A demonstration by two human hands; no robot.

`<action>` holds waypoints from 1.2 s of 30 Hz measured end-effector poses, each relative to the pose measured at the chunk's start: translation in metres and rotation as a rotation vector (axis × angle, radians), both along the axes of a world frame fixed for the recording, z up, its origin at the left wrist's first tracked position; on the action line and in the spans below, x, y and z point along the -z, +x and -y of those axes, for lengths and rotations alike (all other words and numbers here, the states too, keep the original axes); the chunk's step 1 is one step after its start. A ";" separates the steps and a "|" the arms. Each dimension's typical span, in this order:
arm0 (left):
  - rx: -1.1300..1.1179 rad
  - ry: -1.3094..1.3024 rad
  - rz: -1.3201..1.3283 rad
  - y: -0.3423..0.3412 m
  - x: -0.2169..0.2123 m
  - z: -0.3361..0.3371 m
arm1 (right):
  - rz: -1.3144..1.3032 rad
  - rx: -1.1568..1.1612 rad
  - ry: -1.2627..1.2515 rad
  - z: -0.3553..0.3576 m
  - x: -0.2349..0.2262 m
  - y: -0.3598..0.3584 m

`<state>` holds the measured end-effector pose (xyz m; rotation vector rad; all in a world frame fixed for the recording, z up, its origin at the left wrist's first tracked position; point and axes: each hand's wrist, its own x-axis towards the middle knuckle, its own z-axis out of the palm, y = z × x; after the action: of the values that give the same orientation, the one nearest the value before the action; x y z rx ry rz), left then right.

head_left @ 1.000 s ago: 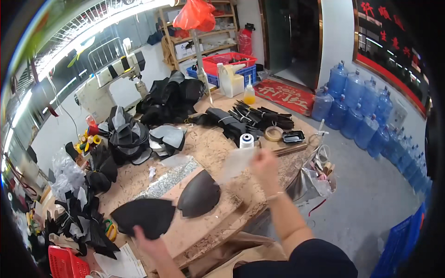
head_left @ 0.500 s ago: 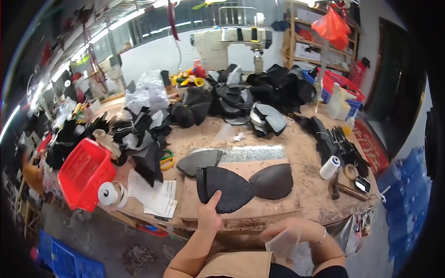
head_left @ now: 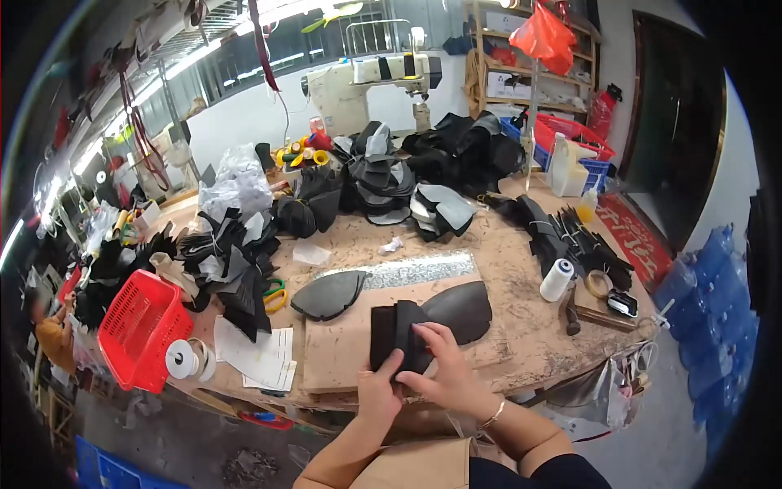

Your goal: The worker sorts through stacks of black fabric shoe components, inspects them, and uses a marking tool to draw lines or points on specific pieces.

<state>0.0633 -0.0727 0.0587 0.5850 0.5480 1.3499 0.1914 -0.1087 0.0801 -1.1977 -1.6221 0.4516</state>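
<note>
Both hands work a folded black leather piece point(head_left: 397, 336) at about 6 o'clock on the bench point(head_left: 521, 326), over a bare board point(head_left: 342, 354). The left hand point(head_left: 379, 391) pinches the piece's lower edge, its grip clamped on the leather; the right hand point(head_left: 444, 367) lies over the piece's right side, fingers pressed together on it. Just behind the piece, a dark oval panel point(head_left: 464, 310) sits at 1 o'clock of the hands, and a grey oval panel point(head_left: 328, 293) at 11 o'clock — the two are apart. A red mesh basket point(head_left: 142, 326) sits at the bench's 9 o'clock edge; what it holds I cannot tell. Beside it rests a white tape roll point(head_left: 183, 359), touching a stack of papers point(head_left: 257, 359). At 3 o'clock stand a white thread spool point(head_left: 556, 279) and a ring of tape point(head_left: 599, 283). A blue crate point(head_left: 599, 169) at 1 o'clock holds a red basket point(head_left: 570, 134) — a white jug point(head_left: 566, 167) stands in front of them. Heaps of black leather cuts point(head_left: 383, 175) cover the far side at 12 o'clock.
</note>
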 end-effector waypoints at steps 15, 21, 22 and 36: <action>-0.099 -0.169 0.081 -0.035 0.007 -0.022 | -0.394 0.368 -0.017 -0.038 0.056 0.047; -0.532 0.139 0.426 -0.157 0.006 -0.074 | -1.386 0.279 0.362 -0.017 0.022 0.159; -0.430 0.166 0.449 -0.159 0.006 -0.076 | -1.429 0.312 0.306 -0.016 0.024 0.161; -0.188 0.219 0.572 -0.157 0.001 -0.110 | -1.658 0.201 0.020 -0.029 0.074 0.144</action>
<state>-0.0935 0.0377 0.0572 0.2999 -0.0134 1.6831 0.3355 -0.0799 0.0065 -0.5282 -0.0689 0.9243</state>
